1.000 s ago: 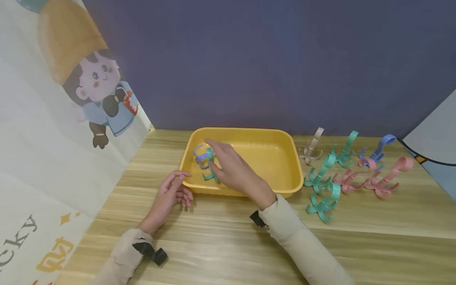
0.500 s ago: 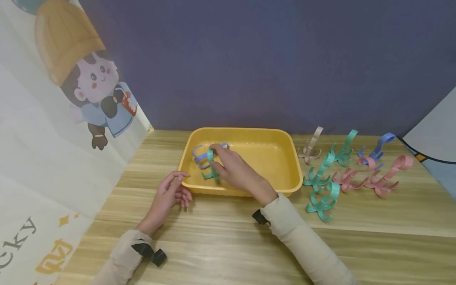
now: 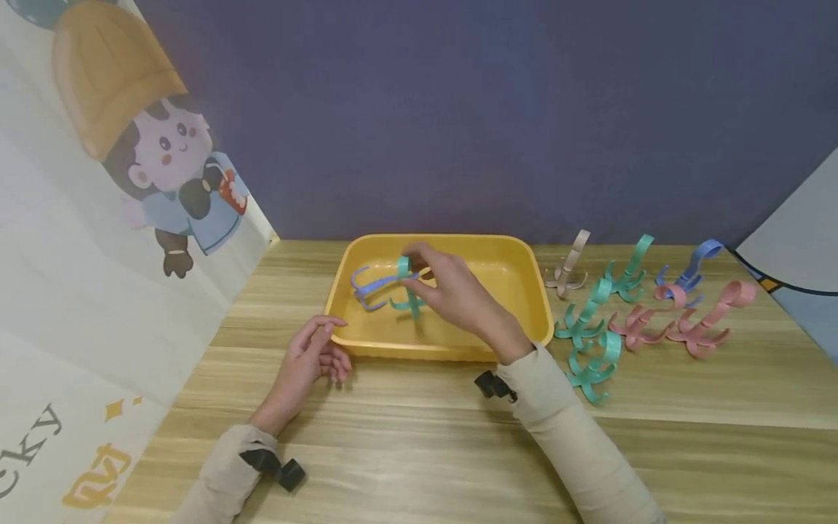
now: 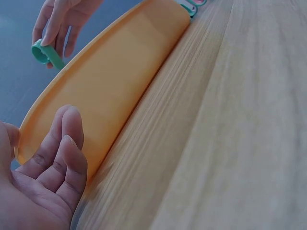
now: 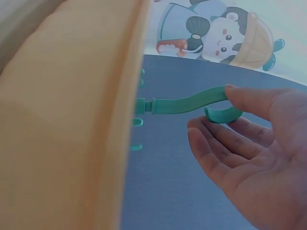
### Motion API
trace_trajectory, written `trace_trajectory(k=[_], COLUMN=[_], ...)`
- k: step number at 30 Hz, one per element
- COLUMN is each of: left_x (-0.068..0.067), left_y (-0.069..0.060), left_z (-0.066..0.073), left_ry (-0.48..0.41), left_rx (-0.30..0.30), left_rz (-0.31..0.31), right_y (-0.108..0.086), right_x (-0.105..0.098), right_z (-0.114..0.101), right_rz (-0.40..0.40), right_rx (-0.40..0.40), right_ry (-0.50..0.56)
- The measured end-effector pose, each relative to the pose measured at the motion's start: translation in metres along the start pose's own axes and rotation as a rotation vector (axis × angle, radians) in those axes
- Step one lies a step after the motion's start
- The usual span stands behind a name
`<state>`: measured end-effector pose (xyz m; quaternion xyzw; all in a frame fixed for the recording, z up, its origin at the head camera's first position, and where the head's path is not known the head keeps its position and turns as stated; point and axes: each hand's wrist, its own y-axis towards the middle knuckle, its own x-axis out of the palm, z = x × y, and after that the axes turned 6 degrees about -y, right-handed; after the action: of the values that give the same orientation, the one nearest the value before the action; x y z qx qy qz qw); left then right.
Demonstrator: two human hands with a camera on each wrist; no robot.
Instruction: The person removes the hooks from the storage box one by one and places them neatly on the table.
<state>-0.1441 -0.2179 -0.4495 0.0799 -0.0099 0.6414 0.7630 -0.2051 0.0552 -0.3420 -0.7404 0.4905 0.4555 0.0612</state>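
My right hand [image 3: 452,291] pinches the curled top of a green multi-prong hook [image 3: 412,295] between thumb and fingers, over the yellow tray [image 3: 504,342]. The green hook stands upright, prongs down; in the right wrist view the tray wall hides part of its prongs [image 5: 136,122]. Just behind it, a blue multi-prong hook [image 3: 373,287] lies in the tray's left half, its far end partly covered by the green hook and right hand. My left hand [image 3: 308,364] touches the tray's front left corner rim, its other fingers loosely bent outside the wall [image 4: 105,81].
Right of the tray stand several hooks: a beige one [image 3: 572,266], green ones [image 3: 583,320], a blue one [image 3: 694,269] and pink ones [image 3: 703,331]. A dark blue panel [image 3: 491,116] rises behind the wooden table [image 3: 406,451]. A white printed sheet [image 3: 65,291] hangs at left.
My right hand has closed on the green hook's top and moved it slightly right and up inside the tray. The blue hook has shifted a little. My left hand stays at the rim.
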Motion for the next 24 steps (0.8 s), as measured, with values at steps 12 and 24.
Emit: trace_trajectory(k=[12, 24], left_x=[0.000, -0.002], left_y=[0.001, 0.001], left_z=[-0.003, -0.001], left_ry=[-0.009, -0.002], left_rx=[-0.006, 0.000], left_rz=[-0.003, -0.008], right_y=[-0.004, -0.008], right_x=[-0.015, -0.042], right_z=[-0.002, -0.008], right_rz=[0.053, 0.166], right_rx=[0.002, -0.037], right_ry=[-0.052, -0.113])
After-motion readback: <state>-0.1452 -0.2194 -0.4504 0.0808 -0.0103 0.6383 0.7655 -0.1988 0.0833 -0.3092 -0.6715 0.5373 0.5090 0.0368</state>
